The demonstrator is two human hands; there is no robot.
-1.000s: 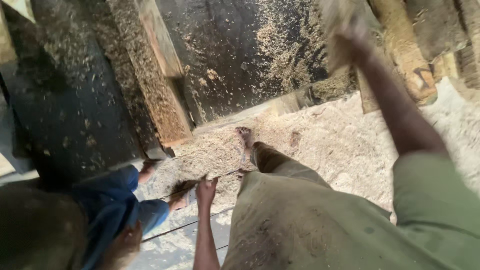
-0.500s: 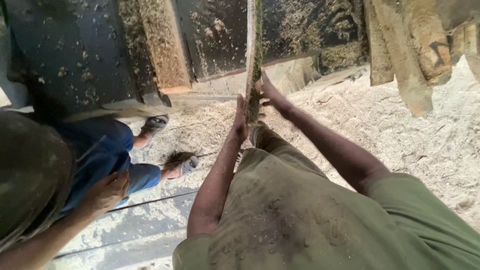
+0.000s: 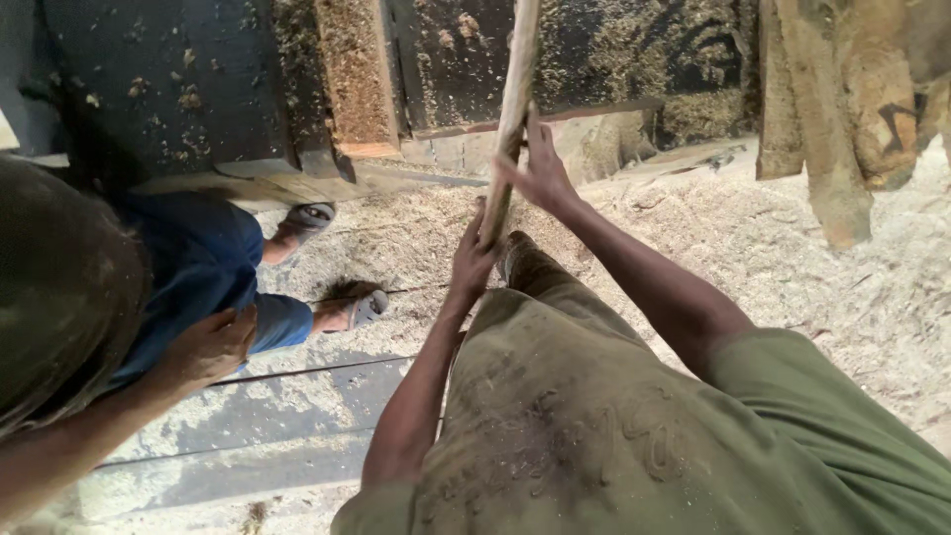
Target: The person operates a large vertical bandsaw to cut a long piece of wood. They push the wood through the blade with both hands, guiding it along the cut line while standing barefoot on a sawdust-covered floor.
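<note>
Wooden slat (image 3: pixel 513 109) is held nearly upright in front of the person, its top end cut off by the upper edge of the view. It is gripped at two heights, so that it is steadied against tipping: the right hand (image 3: pixel 540 168) is closed around it higher up, and the left hand (image 3: pixel 474 260) is wrapped around its lower end, fingers curled on the wood. Sawdust (image 3: pixel 792 258) covers the ground below. At the left, a co-worker's hand (image 3: pixel 210 347) rests on a blue-clad knee (image 3: pixel 213 263), well apart from the slat.
</note>
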